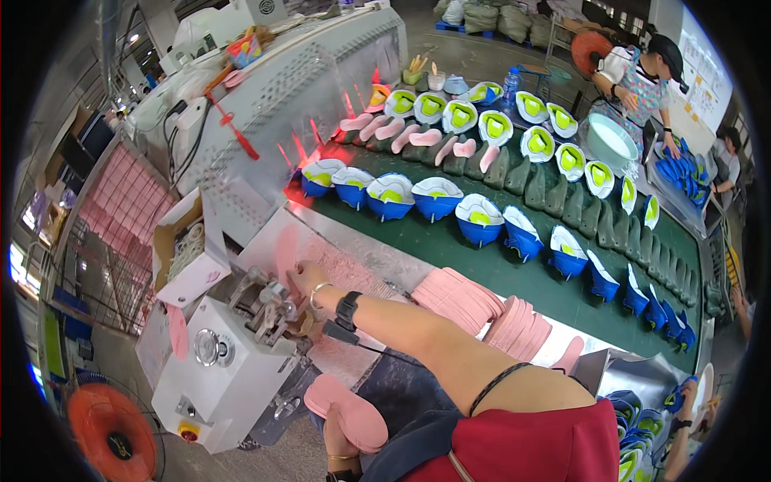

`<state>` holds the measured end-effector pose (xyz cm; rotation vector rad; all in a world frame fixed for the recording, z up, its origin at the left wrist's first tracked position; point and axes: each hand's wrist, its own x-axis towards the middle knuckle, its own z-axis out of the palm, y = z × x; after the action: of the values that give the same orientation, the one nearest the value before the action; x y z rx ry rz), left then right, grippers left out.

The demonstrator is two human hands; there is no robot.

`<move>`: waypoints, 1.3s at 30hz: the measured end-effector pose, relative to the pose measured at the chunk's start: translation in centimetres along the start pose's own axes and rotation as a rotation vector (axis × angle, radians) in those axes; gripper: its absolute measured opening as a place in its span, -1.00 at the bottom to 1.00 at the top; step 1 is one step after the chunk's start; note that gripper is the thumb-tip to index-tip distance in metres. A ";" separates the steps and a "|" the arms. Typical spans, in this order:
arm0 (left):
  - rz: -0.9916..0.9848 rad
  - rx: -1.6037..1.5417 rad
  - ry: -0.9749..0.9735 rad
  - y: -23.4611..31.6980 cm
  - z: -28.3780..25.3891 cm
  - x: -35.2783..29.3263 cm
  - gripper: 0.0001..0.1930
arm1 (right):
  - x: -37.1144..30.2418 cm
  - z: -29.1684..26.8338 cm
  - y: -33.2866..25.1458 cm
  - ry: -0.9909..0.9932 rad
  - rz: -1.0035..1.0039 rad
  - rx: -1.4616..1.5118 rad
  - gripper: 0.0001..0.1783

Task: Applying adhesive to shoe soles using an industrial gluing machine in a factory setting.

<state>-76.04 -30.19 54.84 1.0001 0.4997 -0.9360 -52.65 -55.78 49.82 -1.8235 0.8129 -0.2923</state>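
My left hand (340, 439), low in the picture, grips a small stack of pink insoles (350, 410). My right arm reaches across to the machine with the round dial (218, 381). There my right hand (308, 279) has its fingers closed at the lower end of a single pink insole (287, 247), beside the metal head (271, 305) of the machine. The fingertips are partly hidden. Dust covers the metal table top (353, 261) around this hand. Two rows of stacked pink insoles (459, 299) lie just beyond my right forearm.
A green conveyor belt (385, 173) carries blue and white shoe uppers (479, 221), dark shoe lasts (554, 197) and loose pink insoles. An open box (189, 249) sits behind the machine, an orange fan (112, 430) at lower left. A co-worker (642, 88) stands across the belt; another person's hand (687, 402) handles uppers at right.
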 end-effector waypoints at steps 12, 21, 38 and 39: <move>-0.077 -0.025 -0.077 -0.2 5.1 1.7 -0.56 | 5.7 -39.9 16.1 0.599 0.347 0.168 -0.69; -0.140 0.093 -0.040 -0.8 5.3 3.1 -0.50 | 11.0 -49.6 20.8 0.924 -0.126 -0.322 -0.57; 0.087 -0.026 -0.094 2.3 5.6 0.1 -0.54 | -17.9 -14.7 5.0 -0.412 -0.036 -0.205 -0.57; 0.067 -0.075 -0.135 2.3 5.1 -0.5 -0.52 | -16.5 -13.8 5.0 -0.345 -0.134 0.041 -0.57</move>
<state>-74.61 -33.99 58.77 0.8746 0.3834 -0.9117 -74.44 -56.11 53.78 -1.8263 0.4432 -0.0740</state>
